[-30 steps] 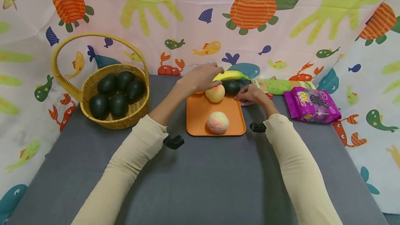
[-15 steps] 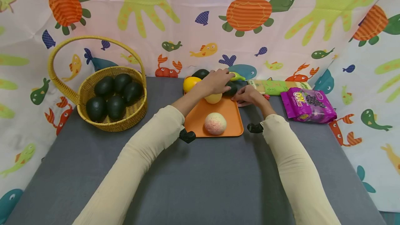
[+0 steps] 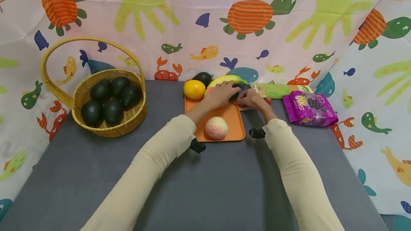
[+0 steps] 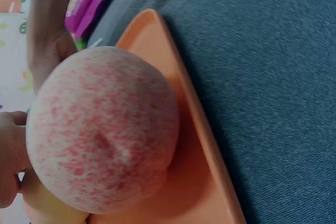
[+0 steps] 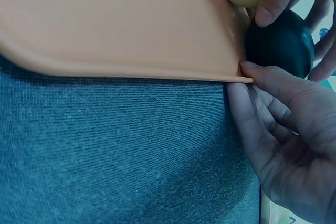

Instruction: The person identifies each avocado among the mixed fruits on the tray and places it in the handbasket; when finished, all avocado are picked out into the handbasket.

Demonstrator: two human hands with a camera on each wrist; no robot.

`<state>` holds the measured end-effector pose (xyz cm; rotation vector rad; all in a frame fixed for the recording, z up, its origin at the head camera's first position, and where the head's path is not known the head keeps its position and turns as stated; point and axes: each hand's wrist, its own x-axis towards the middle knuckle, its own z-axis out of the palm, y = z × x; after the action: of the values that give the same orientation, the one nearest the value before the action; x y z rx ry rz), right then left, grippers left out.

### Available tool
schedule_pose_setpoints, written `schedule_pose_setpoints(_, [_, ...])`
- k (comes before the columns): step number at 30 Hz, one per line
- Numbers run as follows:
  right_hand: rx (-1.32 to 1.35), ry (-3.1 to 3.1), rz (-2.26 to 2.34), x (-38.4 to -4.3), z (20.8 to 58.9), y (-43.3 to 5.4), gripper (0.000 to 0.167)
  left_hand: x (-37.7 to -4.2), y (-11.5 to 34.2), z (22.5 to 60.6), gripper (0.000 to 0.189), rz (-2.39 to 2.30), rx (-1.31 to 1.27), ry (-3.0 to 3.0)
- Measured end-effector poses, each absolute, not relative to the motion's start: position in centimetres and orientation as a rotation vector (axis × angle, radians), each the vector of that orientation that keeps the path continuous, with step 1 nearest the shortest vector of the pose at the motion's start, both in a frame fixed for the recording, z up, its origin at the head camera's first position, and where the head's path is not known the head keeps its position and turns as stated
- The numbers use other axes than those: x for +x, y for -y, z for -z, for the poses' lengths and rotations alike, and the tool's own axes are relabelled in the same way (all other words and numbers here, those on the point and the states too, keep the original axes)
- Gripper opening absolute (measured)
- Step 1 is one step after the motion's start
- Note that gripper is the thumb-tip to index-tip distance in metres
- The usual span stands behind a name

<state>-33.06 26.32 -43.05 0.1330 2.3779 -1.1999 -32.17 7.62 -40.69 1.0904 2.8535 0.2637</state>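
Note:
An orange tray lies on the table with fruit on it. My right hand pinches its right rim between thumb and fingers, plain in the right wrist view. Reaching across from the left, my left hand grips a dark avocado at the tray's back right, thumb and fingers around it. One pink-speckled peach sits near the front edge; a second peach is mostly hidden by the left hand. Behind are a banana, an orange-yellow fruit and another avocado.
A yellow wicker basket with several avocados stands at the left. To the right lie a purple grape-printed pack and a long green packet. A patterned cloth hangs behind the table.
My left hand has moved right, from the banana to the avocado beside the right hand, uncovering the orange-yellow fruit and the back-left avocado. The right hand stays at the tray's rim.

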Motion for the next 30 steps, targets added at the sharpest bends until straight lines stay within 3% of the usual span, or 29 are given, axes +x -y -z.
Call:
schedule_pose_setpoints(9, [0.159, -2.377, 1.209, -33.2, 42.9, -25.7, 0.024, -32.3, -7.3, 40.9, 0.051, -0.362, 1.093, -3.001])
schedule_pose_setpoints(17, [0.142, -2.382, 1.209, -33.2, 43.3, -26.1, 0.034, -30.6, -5.9, 38.0, 0.059, -0.572, 1.133, -3.066])
schedule_pose_setpoints(24, [0.148, -2.390, 1.171, -33.2, 43.3, -26.2, 0.034, -28.5, -1.5, 34.3, 0.062, -0.765, 1.148, -3.091])
schedule_pose_setpoints(30, [0.140, -2.392, 1.162, -33.1, 43.2, -25.9, 0.037, -26.4, 5.1, 30.9, 0.063, -0.811, 0.977, -3.126])
